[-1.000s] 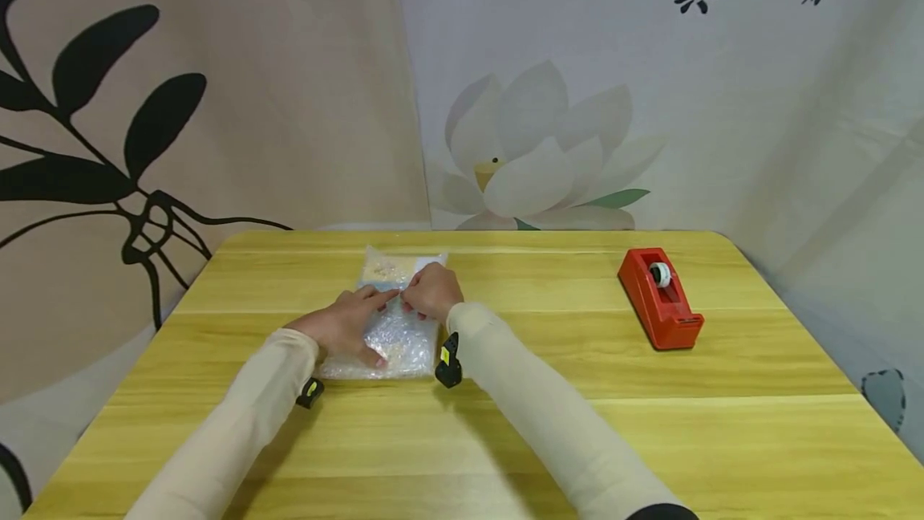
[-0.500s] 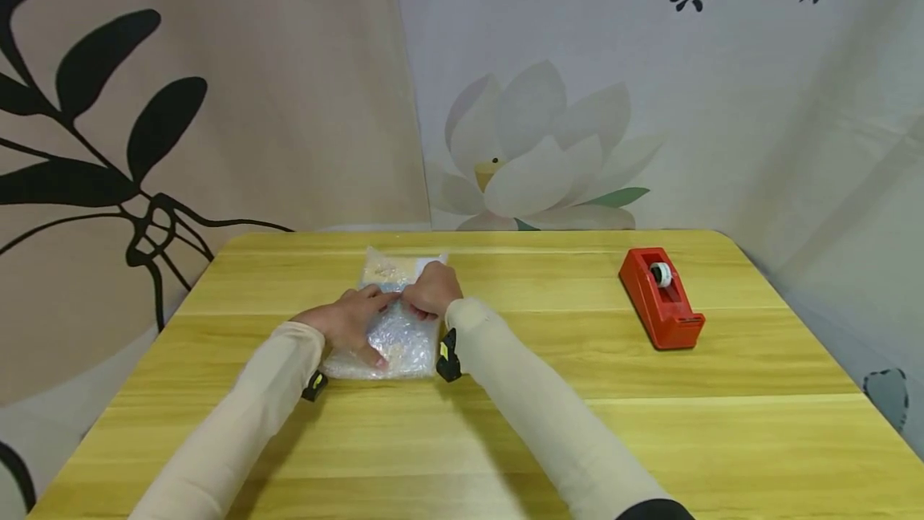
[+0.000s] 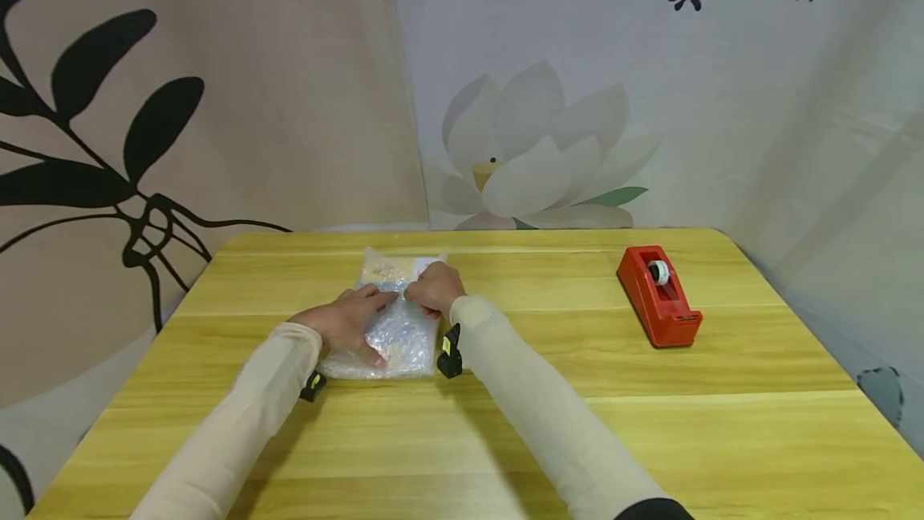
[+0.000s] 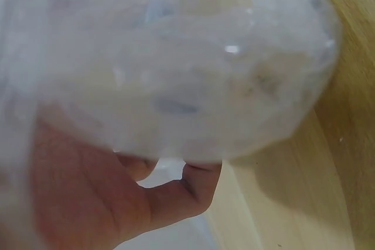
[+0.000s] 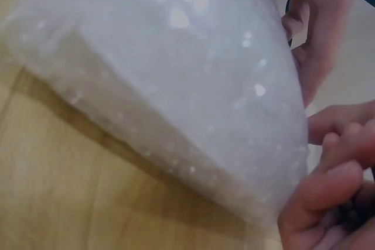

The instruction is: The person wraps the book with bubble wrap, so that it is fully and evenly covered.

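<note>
A flat package in clear bubble wrap (image 3: 404, 339) lies on the table, with pale yellow and white contents showing through. My left hand (image 3: 350, 318) rests on its left side, fingers extended and thumb spread toward the near edge. Beside that index fingertip, my right hand (image 3: 435, 289) has its fingers curled and pinches at the wrap's upper surface; the exact spot is hidden under the fingers. In the right wrist view, the curled right fingers (image 5: 322, 197) sit right at the edge of the bubble wrap. Wrap fills much of the left wrist view, above the left hand (image 4: 99, 185).
A red tape dispenser (image 3: 660, 295) with a small white roll stands on the right part of the wooden table (image 3: 549, 359). Behind the table's far edge hangs a cloth backdrop (image 3: 325, 87) with a printed lotus and dark leaves.
My right hand has shifted slightly to the right, opening a small gap from the left index fingertip. The left hand and the package stay nearly in place.
</note>
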Tool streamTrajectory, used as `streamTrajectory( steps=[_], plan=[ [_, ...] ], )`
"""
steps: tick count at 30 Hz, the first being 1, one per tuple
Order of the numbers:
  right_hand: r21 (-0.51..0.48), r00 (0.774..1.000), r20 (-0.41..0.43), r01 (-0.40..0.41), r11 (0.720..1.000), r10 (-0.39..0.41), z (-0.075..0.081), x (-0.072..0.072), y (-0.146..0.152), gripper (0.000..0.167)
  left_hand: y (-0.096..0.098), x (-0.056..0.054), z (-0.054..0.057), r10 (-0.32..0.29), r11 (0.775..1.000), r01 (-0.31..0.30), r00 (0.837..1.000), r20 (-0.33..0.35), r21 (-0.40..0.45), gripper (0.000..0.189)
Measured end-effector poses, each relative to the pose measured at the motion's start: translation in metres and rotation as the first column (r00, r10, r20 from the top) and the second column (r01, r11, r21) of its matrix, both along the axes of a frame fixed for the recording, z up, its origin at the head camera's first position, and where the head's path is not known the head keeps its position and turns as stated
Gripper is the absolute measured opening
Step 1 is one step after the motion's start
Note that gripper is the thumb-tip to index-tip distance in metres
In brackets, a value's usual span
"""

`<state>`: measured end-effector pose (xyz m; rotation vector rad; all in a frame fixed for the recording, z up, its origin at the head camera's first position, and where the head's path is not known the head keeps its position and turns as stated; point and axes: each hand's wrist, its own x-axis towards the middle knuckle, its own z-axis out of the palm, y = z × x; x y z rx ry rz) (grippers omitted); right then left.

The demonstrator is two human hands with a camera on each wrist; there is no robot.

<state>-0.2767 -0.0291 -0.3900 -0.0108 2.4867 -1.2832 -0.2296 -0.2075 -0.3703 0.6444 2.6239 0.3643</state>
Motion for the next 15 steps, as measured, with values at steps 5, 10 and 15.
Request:
streamTrajectory(
  steps=[5,10,15],
  plan=[
    [-0.045,1.0,0.014,0.013,0.999,-0.013,-0.0017,-0.0006,0.0019,0.048,0.0001,-0.0004,0.0007,0.005,1.0,-0.005,1.0,0.0,0.003,0.112],
    [-0.074,1.0,0.013,0.023,0.997,-0.022,-0.0034,0.0006,0.0037,0.049,-0.001,0.0,-0.0004,0.023,0.999,-0.023,1.0,0.011,0.024,0.114],
    [-0.026,0.999,-0.036,0.002,1.0,-0.003,-0.0076,0.0012,0.0043,0.05,-0.004,0.0008,-0.0018,0.024,0.998,-0.025,1.0,0.019,0.055,0.12]
  ],
)
